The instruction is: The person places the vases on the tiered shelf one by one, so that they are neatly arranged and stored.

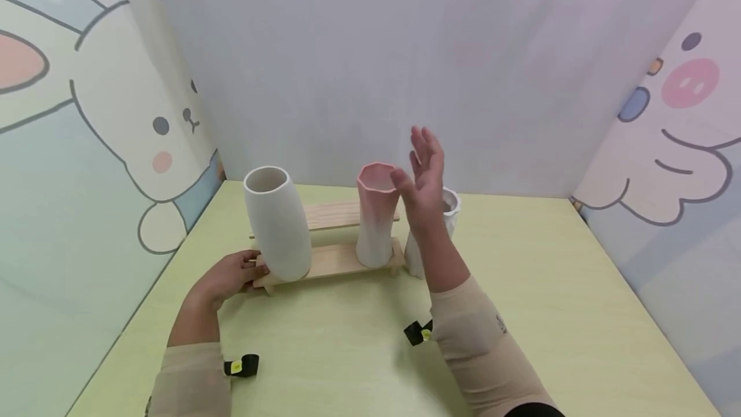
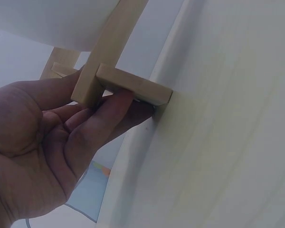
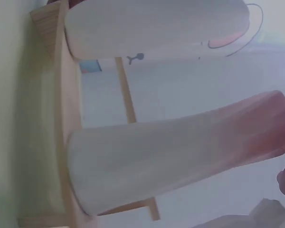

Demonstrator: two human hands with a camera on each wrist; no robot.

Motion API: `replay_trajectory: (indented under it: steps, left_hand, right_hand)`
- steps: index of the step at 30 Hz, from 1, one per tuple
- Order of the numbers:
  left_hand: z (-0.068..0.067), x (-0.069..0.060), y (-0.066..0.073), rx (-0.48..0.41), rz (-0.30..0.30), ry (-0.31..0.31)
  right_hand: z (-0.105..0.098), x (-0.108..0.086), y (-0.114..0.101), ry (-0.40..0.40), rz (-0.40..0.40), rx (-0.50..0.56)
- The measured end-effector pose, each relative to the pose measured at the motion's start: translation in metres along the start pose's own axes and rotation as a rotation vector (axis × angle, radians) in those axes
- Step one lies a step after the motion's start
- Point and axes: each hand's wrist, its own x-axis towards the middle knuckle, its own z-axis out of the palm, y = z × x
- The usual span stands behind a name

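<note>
My left hand [image 1: 234,273] grips the left end of a two-step wooden stand [image 1: 336,260]; the left wrist view shows the fingers [image 2: 92,130] curled beneath its end board. On the lower step stand a tall white vase [image 1: 279,227] at the left and a pink-to-white vase [image 1: 375,230] with a faceted rim at the right. My right hand [image 1: 425,195] is raised beside the pink vase's rim, fingers pointing up and holding nothing. Behind that hand, a white vase with a wavy rim [image 1: 451,204] stands right of the stand, partly hidden by the wrist.
The stand rests on a pale yellow-green table [image 1: 324,352]. A plain light wall [image 1: 370,69] rises behind it. Side panels carry a cartoon rabbit [image 1: 139,121] at the left and a pink-cheeked figure [image 1: 689,127] at the right. Black straps [image 1: 249,365] stick out from the sleeves.
</note>
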Motion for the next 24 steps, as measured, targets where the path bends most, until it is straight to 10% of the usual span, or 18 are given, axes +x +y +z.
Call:
replay_trajectory:
  steps: [11, 24]
  left_hand:
    - [0.002, -0.002, 0.001, 0.004, 0.000, -0.006]
    - [0.002, -0.004, 0.004, 0.011, 0.003, -0.005]
  right_hand:
    - [-0.045, 0.014, -0.051, 0.065, -0.269, -0.021]
    - [-0.084, -0.003, -0.021, 0.037, -0.160, -0.146]
